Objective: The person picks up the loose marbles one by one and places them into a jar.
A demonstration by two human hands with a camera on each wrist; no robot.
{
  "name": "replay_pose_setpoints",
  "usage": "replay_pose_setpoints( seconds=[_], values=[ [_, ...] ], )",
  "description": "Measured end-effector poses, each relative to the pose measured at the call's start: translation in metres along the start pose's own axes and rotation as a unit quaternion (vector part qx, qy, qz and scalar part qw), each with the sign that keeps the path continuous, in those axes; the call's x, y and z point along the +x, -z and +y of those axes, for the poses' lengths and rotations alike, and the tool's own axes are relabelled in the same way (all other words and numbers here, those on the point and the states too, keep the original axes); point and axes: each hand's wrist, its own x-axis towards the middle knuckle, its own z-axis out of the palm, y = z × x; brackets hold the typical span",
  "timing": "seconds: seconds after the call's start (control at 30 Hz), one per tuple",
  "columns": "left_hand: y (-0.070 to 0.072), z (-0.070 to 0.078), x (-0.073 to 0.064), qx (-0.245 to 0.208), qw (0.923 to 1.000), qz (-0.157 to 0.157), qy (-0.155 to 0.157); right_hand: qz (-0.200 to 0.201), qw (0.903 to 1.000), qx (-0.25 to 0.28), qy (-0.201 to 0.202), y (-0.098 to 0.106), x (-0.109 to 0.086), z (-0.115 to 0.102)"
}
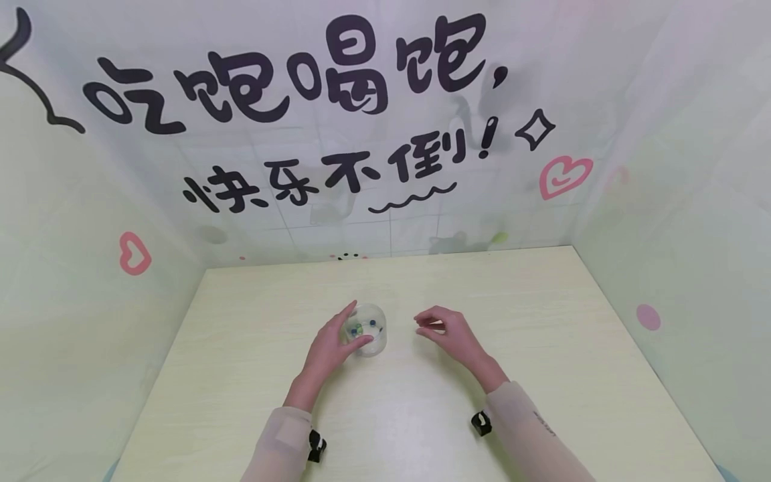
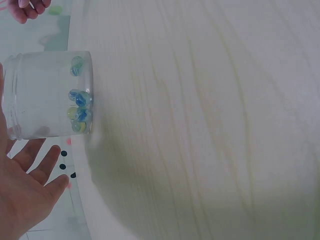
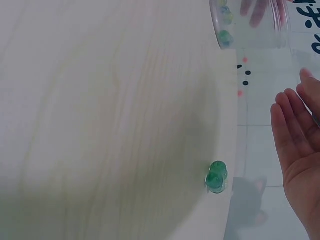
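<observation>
Head view: a transparent threaded-neck jar is seen upright on the pale wood-grain tabletop, clasped between the thumb and fingers of the left hand. The right hand is held well clear of it, fingers loosely bent toward the thumb with a gap left between; no marble can be made out in it. If the jar were tugged or tipped by the left hand, it could be overturned and its marbles spilled, the mouth being uncovered. The loose green marbles on the tabletop could be sent rolling by a brush of the right hand, since they are held by nothing. These are revealed only in the right wrist view; from the head camera they are apparently hidden by the right hand. The blue, green and yellowish marbles along the jar's floor are shown most clearly from the left wrist.
</observation>
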Motion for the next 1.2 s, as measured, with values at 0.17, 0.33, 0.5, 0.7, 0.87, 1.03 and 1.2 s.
replay_pose_setpoints(
  seconds=[0.17, 0.33, 0.5, 0.7, 0.87, 1.03, 1.2],
  values=[
    [0.000, 0.001, 0.000, 0.000, 1.0000, 0.000, 0.001, 0.002, 1.0000, 0.002, -0.008, 0.007, -0.003, 0.004],
    [0.000, 0.001, 0.000, 0.001, 1.0000, 0.000, 0.002, -0.003, 0.9996, 0.012, -0.026, 0.017, -0.008, 0.011],
    [0.000, 0.000, 0.001, 0.002, 1.0000, 0.001, 0.001, 0.003, 0.9994, 0.009, -0.032, 0.029, -0.013, 0.018],
    [0.000, 0.000, 0.001, 0.001, 1.0000, 0.001, 0.004, 0.016, 0.9988, -0.007, -0.045, 0.043, -0.019, 0.028],
    [0.000, 0.000, 0.001, 0.001, 1.0000, 0.000, 0.004, 0.023, 0.9980, -0.036, -0.046, 0.052, -0.022, 0.036],
    [0.000, 0.000, 0.001, 0.001, 1.0000, -0.001, 0.005, 0.012, 0.9961, -0.061, -0.063, 0.059, -0.023, 0.042],
    [0.000, 0.000, 0.001, 0.000, 1.0000, -0.002, 0.006, -0.011, 0.9917, -0.090, -0.092, 0.063, -0.023, 0.048]
  ],
)
